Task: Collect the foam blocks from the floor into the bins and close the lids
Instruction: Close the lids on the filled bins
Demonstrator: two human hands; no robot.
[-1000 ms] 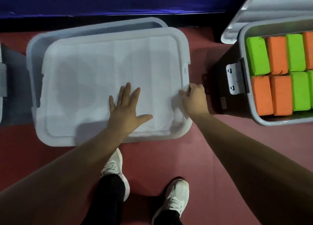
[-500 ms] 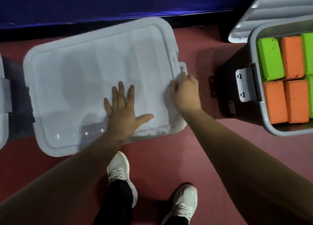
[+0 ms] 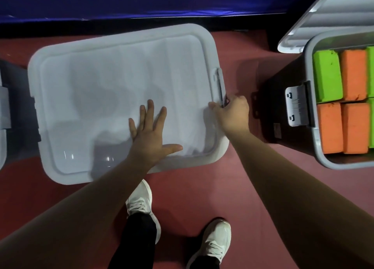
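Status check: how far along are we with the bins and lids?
Done: the middle bin's lid sits on it; foam blocks are packed in the right bin. In hand: left hand presses the lid, right hand grips its latch. Left: the right bin's lid leans open behind it.

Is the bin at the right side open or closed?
Open: its lid leans back, and orange and green foam blocks show inside.

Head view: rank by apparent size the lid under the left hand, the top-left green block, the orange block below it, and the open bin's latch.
1. lid
2. green block and orange block: look alike, not ranked
3. open bin's latch, smallest
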